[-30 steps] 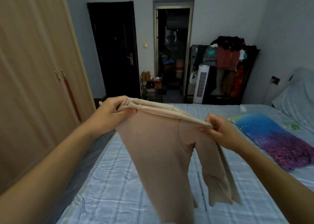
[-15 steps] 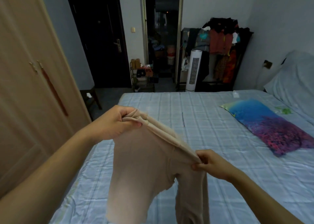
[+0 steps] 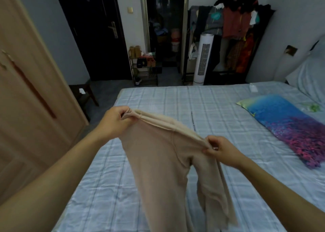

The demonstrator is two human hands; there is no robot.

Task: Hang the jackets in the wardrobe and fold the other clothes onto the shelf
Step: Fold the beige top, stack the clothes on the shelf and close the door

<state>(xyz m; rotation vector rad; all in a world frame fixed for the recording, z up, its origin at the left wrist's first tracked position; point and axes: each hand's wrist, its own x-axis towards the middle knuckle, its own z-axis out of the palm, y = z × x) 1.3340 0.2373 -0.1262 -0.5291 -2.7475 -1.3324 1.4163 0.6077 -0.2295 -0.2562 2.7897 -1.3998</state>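
**Beige top lowered toward the bed for folding**

The beige top (image 3: 158,154) hangs doubled over the bed (image 3: 202,108), having dropped from chest height a second ago, likely to be laid flat. The left hand (image 3: 114,122) pinches one shoulder, the right hand (image 3: 221,150) pinches the other. Bare sheet lies ahead; the pillow (image 3: 288,124) is well right, the wardrobe (image 3: 26,91) left

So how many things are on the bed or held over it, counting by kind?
Beige tops: 1, held up by the left hand and right hand
Colourful pillows: 1
Pale pillows: 1
Total: 3
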